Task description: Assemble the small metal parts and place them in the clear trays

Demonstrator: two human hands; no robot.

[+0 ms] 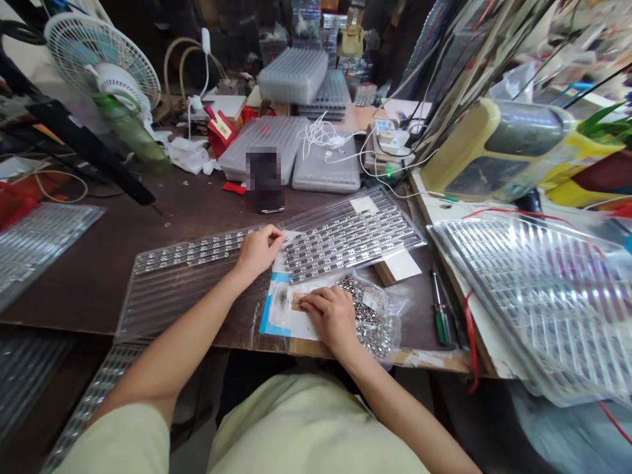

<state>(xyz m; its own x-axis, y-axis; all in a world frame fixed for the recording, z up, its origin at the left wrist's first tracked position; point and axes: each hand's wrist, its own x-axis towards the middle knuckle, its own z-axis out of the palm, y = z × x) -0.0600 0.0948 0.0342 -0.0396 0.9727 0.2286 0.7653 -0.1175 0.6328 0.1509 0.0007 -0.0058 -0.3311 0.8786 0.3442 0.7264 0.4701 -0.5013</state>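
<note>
My left hand point(259, 251) is closed in a pinch at the left end of a clear plastic tray point(340, 240) filled with rows of small metal-and-black parts. What its fingertips hold is too small to make out. Under my left forearm lies another clear ribbed tray point(162, 296), with such parts in its far rows only. My right hand point(332, 316) has its fingers bent and pressed together over a white sheet with a blue edge point(276, 321); anything in its fingertips is hidden. Beside it, a clear bag point(378, 322) of small shiny metal pieces lies open.
A green-handled screwdriver point(441, 322) lies right of the bag. Stacked clear trays point(538, 296) stand at the right, near a red cord. Toward the back are a dark phone-like object point(269, 181), more trays point(264, 141) with white cables, and a fan point(106, 62).
</note>
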